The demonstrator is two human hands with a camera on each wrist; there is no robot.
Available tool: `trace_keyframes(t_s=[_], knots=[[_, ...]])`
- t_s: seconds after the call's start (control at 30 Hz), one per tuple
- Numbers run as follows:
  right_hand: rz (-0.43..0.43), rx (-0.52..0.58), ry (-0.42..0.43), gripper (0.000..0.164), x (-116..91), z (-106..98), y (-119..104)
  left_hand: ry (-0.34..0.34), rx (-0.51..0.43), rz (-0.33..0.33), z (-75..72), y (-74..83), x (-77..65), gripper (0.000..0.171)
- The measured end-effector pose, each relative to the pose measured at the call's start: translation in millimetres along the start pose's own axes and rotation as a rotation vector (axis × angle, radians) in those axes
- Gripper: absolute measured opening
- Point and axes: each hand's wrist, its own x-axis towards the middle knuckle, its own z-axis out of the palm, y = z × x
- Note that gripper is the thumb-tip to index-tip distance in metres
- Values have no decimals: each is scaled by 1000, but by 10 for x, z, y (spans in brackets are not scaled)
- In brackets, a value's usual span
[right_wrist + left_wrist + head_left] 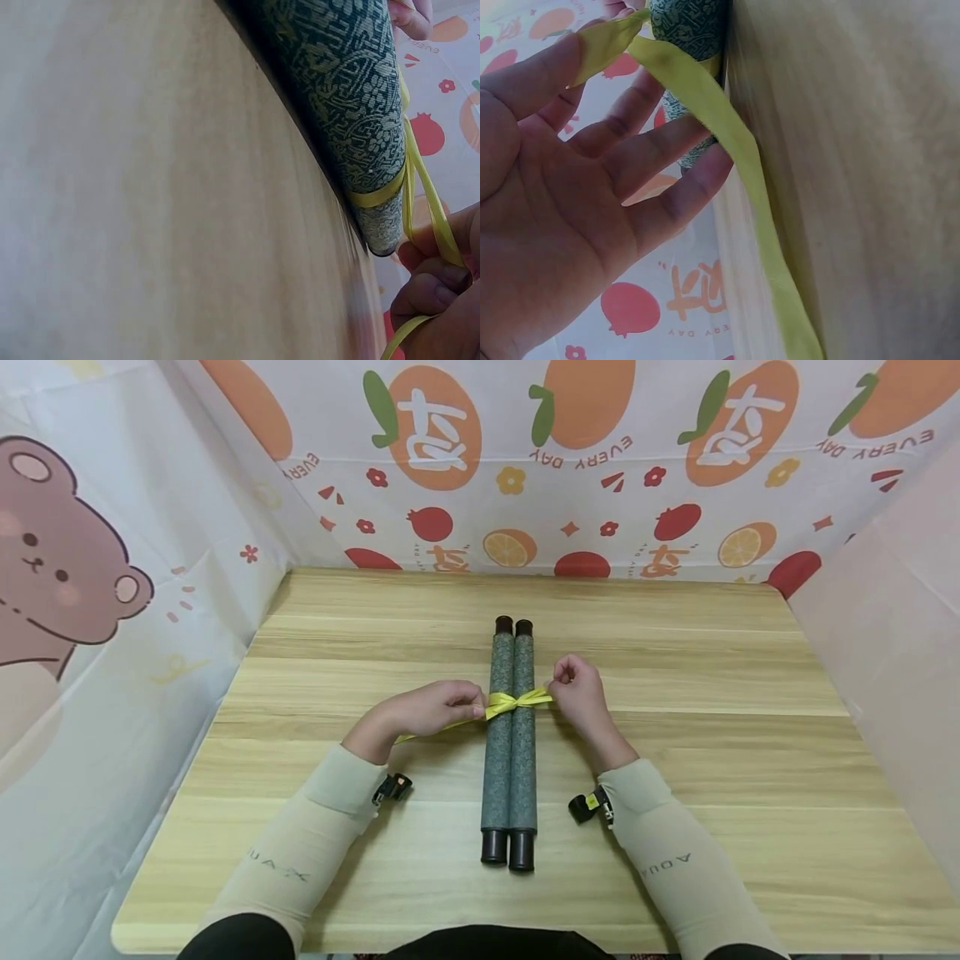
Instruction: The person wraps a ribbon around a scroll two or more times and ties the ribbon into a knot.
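Note:
Two rolled scrolls [498, 768] in green patterned cloth, with dark end knobs, lie side by side on the table. A yellow ribbon [516, 702] wraps both around the middle and is knotted on top in a bow shape. My left hand [431, 708] pinches a ribbon loop between thumb and index finger, left of the scrolls; its other fingers spread beneath, and a long ribbon tail [761, 202] trails past them. On the right side, my right hand [579, 693] pinches the other part of the ribbon [435, 210] with curled fingers, a loose end hanging below.
The wooden table [712, 760] reaches back to a fruit-print cloth [645, 510] hanging behind it. Another cloth with a pink bear [60, 543] hangs at the left. A small wrist camera sits on each sleeve [330, 802].

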Motion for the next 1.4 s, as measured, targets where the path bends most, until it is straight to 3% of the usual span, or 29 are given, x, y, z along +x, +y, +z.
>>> trace_keyframes(t_s=[0.5,0.73,1.0,1.2,1.4], knots=[[12,-31,15,12,-42,-4,-46,-4,-1,-3,-4,17,0,23],[41,9,-13,7,-95,-34,-87,7,-1,-50,4,9,5,23],[57,55,-30,11,-106,-56,-109,17,-93,-93,-21,8,9,19],[45,76,-45,13,-110,-73,-105,81,-95,-110,-33,5,24,18],[45,74,-40,11,-114,-75,-99,222,33,-95,-21,53,70,17]])
